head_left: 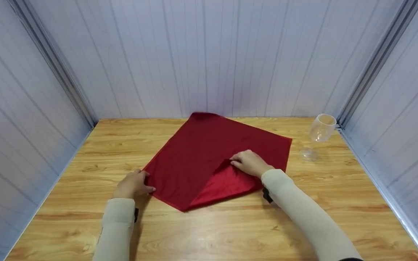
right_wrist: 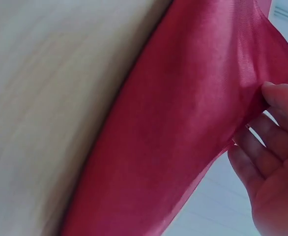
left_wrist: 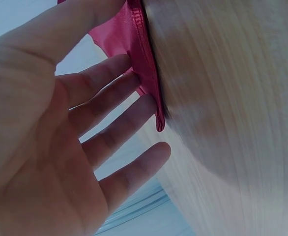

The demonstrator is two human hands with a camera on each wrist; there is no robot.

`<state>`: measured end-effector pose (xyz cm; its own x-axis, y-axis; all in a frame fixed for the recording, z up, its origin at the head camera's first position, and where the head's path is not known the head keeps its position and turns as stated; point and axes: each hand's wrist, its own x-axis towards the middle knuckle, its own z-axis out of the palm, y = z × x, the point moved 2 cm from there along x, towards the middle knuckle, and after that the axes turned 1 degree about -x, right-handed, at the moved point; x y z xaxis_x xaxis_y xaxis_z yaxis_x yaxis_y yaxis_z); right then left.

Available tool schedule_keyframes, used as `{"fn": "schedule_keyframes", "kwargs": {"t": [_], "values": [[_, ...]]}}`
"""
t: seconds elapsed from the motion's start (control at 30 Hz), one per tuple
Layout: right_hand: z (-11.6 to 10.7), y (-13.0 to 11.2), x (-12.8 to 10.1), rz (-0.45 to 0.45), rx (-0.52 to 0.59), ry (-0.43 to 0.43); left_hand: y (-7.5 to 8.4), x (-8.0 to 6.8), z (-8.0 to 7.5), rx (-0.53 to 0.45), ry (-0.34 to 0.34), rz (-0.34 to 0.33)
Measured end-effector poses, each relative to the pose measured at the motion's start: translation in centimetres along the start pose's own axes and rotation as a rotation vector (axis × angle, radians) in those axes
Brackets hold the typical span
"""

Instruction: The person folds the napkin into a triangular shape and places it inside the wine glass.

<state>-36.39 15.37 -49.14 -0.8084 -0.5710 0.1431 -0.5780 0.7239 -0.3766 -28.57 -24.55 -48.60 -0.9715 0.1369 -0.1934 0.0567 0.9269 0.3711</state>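
A red cloth napkin [head_left: 201,152] with stitched hems lies on the table, its near right part folded up so the shinier underside shows. My right hand [head_left: 249,163] pinches a lifted corner between thumb and fingers. In the right wrist view, the napkin [right_wrist: 168,108] hangs from the right hand [right_wrist: 276,147] and slopes down to the tabletop. My left hand [head_left: 132,184] is at the napkin's left corner, touching its edge. In the left wrist view, the left hand [left_wrist: 85,113] has its fingers spread and fairly straight, several tips against the hem; the thumb tip is out of frame.
A clear stemmed glass [head_left: 322,127] stands upright at the back right, a little beyond the napkin's right corner. Pale panelled walls [head_left: 209,58] enclose the wooden table [head_left: 201,235] at the back and both sides.
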Motion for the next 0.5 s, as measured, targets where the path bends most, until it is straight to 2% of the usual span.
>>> {"fn": "schedule_keyframes", "kwargs": {"t": [0.2,0.5], "values": [[0.8,0.8,0.4,0.049,0.029,-0.014,0.2,0.0,-0.1,0.013,0.009,0.012],[1.8,1.2,0.1,0.060,-0.001,-0.010,0.9,-0.1,-0.1,0.061,0.012,0.030]]}}
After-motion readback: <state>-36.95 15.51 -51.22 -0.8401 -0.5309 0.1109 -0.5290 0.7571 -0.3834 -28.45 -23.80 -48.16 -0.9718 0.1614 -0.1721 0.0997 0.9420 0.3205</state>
